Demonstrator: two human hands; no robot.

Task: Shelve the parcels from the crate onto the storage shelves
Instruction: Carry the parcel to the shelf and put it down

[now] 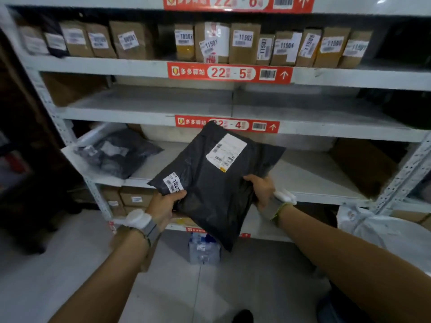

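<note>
Gripping black parcel (217,183), both hands, facing shelves (149,108)

Shelf sign (229,73) 22-5; box (243,43) 11502; parcel (210,197) sticker (173,183) starts 103

Light tiled floor (70,264) extends across the foreground. One clear-wrapped pack (204,249) stands on it, contents indistinct. A red location label (229,73) reads 22-5, with barcode and upward arrow beside.

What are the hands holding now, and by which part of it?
Both hold one black parcel bag: the left hand grips its left corner beside the small label, the right hand grips its right edge.
</note>
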